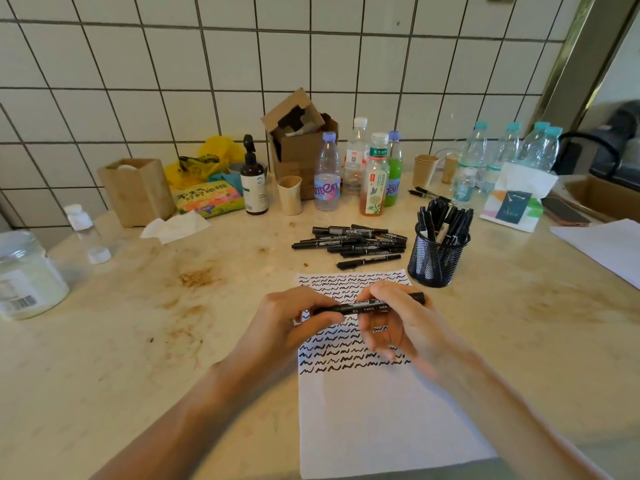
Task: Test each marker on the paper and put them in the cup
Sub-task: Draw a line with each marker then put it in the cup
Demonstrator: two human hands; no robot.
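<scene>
A black marker (353, 308) lies level in both my hands, just above the white paper (381, 420). My left hand (294, 323) pinches its left end, and my right hand (398, 323) grips its right half with the cap end poking out past the fingers. Rows of black squiggles cover the upper half of the paper. A pile of several black markers (353, 241) lies beyond the paper. To its right stands the black mesh cup (434, 261), holding several markers upright.
Bottles (327, 173), paper cups (290, 195), a cardboard box (301, 140) and a wooden holder (136, 190) line the tiled wall. A plastic jar (27, 275) stands at far left. A tissue pack (516, 199) and a second sheet (606, 247) lie at right.
</scene>
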